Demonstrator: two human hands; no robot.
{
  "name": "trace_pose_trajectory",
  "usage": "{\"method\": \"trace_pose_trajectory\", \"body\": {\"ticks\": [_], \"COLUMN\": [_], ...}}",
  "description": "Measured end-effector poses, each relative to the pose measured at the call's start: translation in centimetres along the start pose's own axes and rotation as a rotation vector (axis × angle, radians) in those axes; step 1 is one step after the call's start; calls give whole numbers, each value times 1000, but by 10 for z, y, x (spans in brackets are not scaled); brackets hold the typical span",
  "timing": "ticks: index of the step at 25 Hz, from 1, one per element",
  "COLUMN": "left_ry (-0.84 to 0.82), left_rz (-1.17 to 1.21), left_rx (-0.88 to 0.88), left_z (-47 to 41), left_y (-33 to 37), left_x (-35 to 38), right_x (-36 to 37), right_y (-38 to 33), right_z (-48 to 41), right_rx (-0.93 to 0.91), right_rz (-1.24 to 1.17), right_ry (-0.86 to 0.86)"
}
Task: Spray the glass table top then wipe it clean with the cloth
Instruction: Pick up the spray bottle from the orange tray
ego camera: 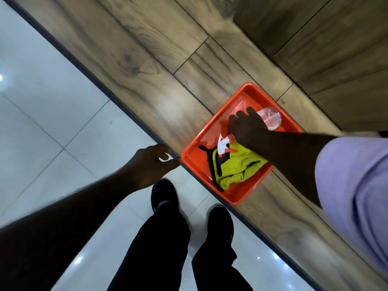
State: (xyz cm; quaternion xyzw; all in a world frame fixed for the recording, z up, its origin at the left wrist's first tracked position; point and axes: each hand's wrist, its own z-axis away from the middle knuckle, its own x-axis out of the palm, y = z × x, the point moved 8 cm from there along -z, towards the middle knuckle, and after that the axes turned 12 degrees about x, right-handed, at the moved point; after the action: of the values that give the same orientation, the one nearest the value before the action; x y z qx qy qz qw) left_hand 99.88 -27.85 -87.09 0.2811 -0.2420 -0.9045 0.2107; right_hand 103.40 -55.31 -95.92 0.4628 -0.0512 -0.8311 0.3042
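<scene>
An orange tray (195, 148) sits on a wood-grain surface (147, 66) near its front edge. In the tray lies a clear spray bottle (270, 118) on its side, its white and red trigger head pointing toward me. Beside the head is a crumpled yellow-green cloth (239, 164) with black trim. My right hand (247, 127) reaches into the tray and lies over the middle of the bottle, fingers curled round it. My left hand (149, 164) hovers by the surface's edge, left of the tray, fingers loosely curled and holding nothing. No glass table top shows in view.
The wood-grain surface runs diagonally from upper left to lower right with a dark front edge (84, 66). A raised wooden step or panel (315, 38) lies at the upper right. Below me is a glossy white tiled floor (52, 112), with my black shoes (163, 196).
</scene>
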Motion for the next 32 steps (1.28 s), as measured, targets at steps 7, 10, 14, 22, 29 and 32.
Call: {"method": "trace_pose_trajectory", "body": {"ticks": [7, 10, 14, 22, 29, 32], "left_ry": [60, 84, 229, 689, 1156, 1398], "left_rz": [201, 275, 433, 723, 828, 930], "left_rx": [-96, -113, -119, 41, 49, 18], "left_z": [33, 91, 189, 494, 734, 813], "left_y": [4, 7, 41, 154, 83, 15], "left_x": [46, 51, 4, -174, -242, -253], "right_x": [22, -13, -98, -478, -697, -760], "right_y": [4, 33, 81, 86, -55, -154], "right_z": [29, 67, 153, 402, 472, 474], "right_rx": [7, 150, 333, -80, -541, -665], "right_rz": [-66, -372, -916, -1459, -1484, -1562], "right_ry": [205, 321, 307, 363, 303, 122]}}
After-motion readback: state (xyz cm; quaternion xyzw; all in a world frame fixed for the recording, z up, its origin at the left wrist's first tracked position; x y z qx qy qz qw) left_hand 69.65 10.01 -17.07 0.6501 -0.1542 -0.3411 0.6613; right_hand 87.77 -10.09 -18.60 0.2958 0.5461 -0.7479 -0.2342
